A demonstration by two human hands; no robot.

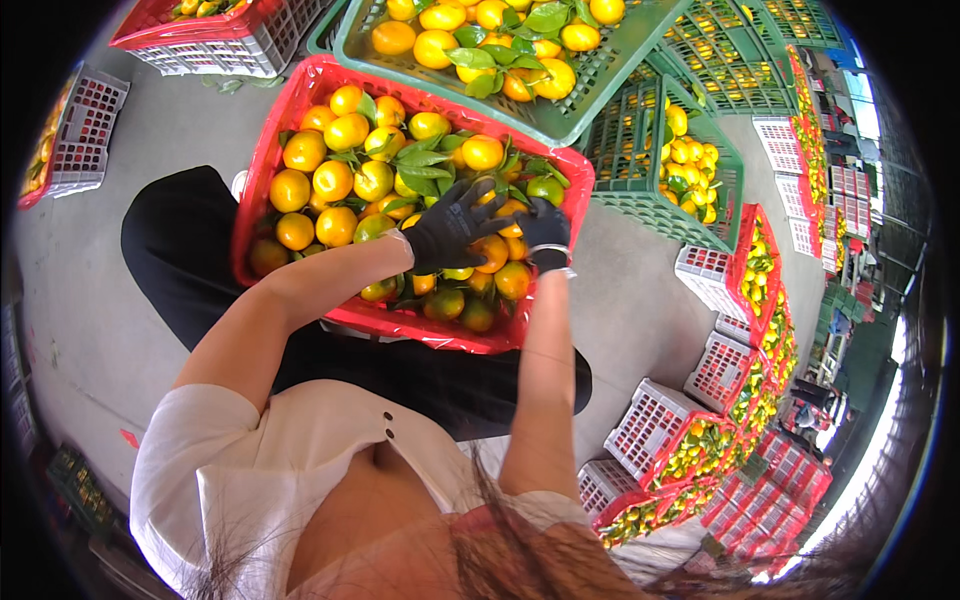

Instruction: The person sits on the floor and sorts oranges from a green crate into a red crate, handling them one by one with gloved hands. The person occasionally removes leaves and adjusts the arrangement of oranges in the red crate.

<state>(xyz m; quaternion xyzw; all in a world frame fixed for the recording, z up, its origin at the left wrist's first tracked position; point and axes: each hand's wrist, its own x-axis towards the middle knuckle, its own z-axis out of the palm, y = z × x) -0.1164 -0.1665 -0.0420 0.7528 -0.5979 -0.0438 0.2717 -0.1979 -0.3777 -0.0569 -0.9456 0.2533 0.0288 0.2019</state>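
Observation:
A crate lined with red plastic (pixel 259 161) lies before me, filled with orange and greenish-yellow mandarins (pixel 334 180) and green leaves (pixel 424 161). My left hand (pixel 450 225), in a black work glove, rests over the fruit with its fingers spread. One mandarin (pixel 491 253) shows between its thumb and fingers, not visibly gripped. My right hand (pixel 544 232), also gloved in black, is at the crate's right side, its bent fingertips touching the fruit near a greener mandarin (pixel 546 190). Whether those fingers hold anything is hidden.
A green plastic crate (pixel 457 97) of leafy mandarins overlaps the far edge of the red-lined crate. Another green crate (pixel 637 184) sits tilted to the right. White crates with red liners (pixel 649 431) line the right side. More stand at the upper left (pixel 217 52).

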